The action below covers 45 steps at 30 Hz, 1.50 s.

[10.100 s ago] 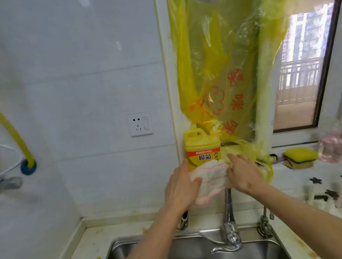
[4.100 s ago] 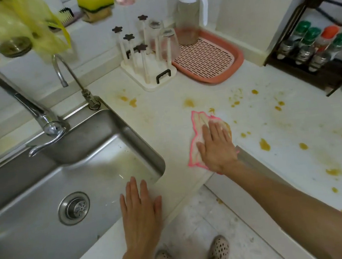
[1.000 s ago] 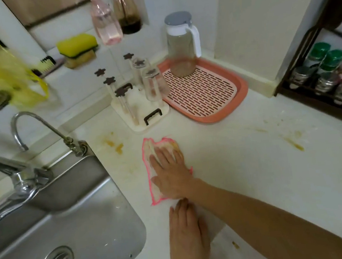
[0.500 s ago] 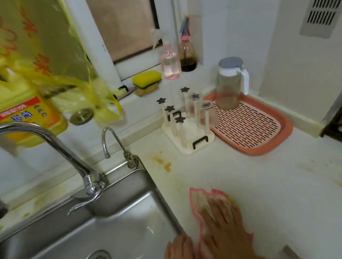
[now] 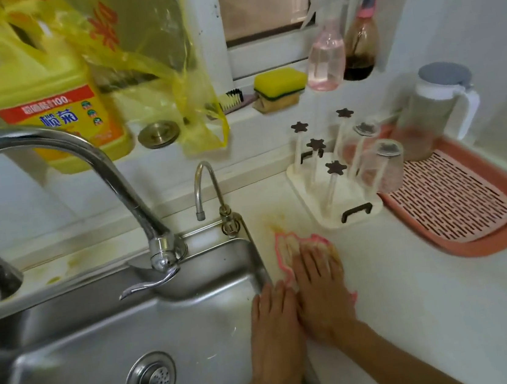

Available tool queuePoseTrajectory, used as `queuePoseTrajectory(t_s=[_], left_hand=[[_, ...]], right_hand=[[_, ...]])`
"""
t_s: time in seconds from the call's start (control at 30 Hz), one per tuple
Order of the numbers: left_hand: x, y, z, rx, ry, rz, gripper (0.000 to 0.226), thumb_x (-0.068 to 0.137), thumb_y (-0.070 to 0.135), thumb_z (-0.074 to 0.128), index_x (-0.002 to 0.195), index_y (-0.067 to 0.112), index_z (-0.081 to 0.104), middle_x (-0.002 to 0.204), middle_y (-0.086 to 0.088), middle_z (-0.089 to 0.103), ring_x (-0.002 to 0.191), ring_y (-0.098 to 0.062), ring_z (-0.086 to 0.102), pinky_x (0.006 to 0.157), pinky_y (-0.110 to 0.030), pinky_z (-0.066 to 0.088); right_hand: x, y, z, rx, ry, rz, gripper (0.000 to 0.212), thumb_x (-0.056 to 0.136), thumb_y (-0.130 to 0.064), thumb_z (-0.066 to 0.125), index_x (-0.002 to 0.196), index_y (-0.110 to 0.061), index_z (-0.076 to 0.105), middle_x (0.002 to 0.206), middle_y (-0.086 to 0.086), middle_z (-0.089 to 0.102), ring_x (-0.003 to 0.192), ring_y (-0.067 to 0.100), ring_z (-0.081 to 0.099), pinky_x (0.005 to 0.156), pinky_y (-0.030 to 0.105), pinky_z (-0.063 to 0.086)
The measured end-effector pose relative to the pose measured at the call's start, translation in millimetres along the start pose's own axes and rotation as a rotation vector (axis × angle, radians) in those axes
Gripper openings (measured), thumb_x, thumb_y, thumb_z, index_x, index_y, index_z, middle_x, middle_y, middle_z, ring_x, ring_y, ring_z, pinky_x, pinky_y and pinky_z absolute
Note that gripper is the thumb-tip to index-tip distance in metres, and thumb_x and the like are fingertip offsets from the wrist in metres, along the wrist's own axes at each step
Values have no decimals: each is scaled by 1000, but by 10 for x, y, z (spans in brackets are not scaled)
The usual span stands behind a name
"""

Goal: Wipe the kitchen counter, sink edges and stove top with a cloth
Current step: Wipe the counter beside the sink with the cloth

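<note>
I press my right hand [image 5: 320, 292] flat, fingers spread, on the pink-edged cloth [image 5: 287, 245] to scrub the yellow smear [image 5: 276, 221] beyond my fingertips; my left hand [image 5: 273, 326], fingers together, braces empty on the sink rim [image 5: 258, 255].

Yellow detergent jug [image 5: 43, 99] is seen on the window ledge, top left, partly overlapped by a yellow plastic bag [image 5: 145, 48] hung at the window. Metal sink plug [image 5: 159, 134] is laid beside the jug. Further right on the ledge: brush [image 5: 231, 100], yellow sponge [image 5: 279, 88], pink spray bottle [image 5: 325, 58], dark spray bottle [image 5: 359, 48]. Cup rack [image 5: 334, 188] carries two upturned glasses [image 5: 383, 169]. Clear pitcher [image 5: 427, 113] is stood on the pink drain tray [image 5: 471, 206].
</note>
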State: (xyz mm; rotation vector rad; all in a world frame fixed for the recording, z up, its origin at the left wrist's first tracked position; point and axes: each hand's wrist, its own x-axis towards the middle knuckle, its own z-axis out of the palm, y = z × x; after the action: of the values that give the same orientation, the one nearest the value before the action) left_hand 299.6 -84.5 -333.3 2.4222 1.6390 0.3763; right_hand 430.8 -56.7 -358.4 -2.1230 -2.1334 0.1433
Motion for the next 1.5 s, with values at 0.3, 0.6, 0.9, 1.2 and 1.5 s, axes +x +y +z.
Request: queuePoseTrajectory(t_s=[0.3, 0.6, 0.9, 1.2, 1.5], left_hand=[[1004, -305, -14, 128, 17, -151, 67, 77, 10, 39, 144, 11, 41, 141, -10, 54, 136, -31, 45, 114, -47, 32], [930, -271, 287, -63, 55, -491, 51, 96, 31, 33, 138, 8, 49, 140, -10, 56, 132, -29, 50, 111, -41, 40], [753, -287, 143, -366, -28, -537, 62, 92, 48, 18, 143, 25, 45, 129, -1, 59, 115, -24, 54, 97, -37, 45], [820, -366, 96, -502, -322, -701, 47, 99, 54, 29, 137, 36, 49, 129, -2, 63, 122, -20, 57, 99, -28, 42], [791, -391, 118, -516, -258, -699, 35, 100, 49, 34, 132, 45, 48, 123, 1, 67, 114, -20, 62, 96, -31, 47]], right_hand=[[1321, -71, 55, -3, -54, -97, 67, 100, -47, 24, 156, -20, 0, 163, 13, -8, 150, 35, -11, 118, 52, -10], [2300, -204, 62, 34, 67, 69, 70, 84, -53, 40, 140, -12, 45, 147, 25, 41, 135, 43, 36, 109, 56, 25], [1779, -26, 32, 74, 2, -371, 58, 95, -42, 30, 147, -18, 42, 152, 12, 41, 142, 36, 34, 111, 57, 30], [823, 125, 99, 197, 92, -424, 52, 98, -48, 43, 136, -15, 56, 145, 6, 52, 139, 26, 40, 109, 45, 29], [1745, -134, 15, 79, 98, -47, 58, 94, -44, 35, 145, -17, 43, 150, 20, 41, 139, 42, 35, 114, 58, 23]])
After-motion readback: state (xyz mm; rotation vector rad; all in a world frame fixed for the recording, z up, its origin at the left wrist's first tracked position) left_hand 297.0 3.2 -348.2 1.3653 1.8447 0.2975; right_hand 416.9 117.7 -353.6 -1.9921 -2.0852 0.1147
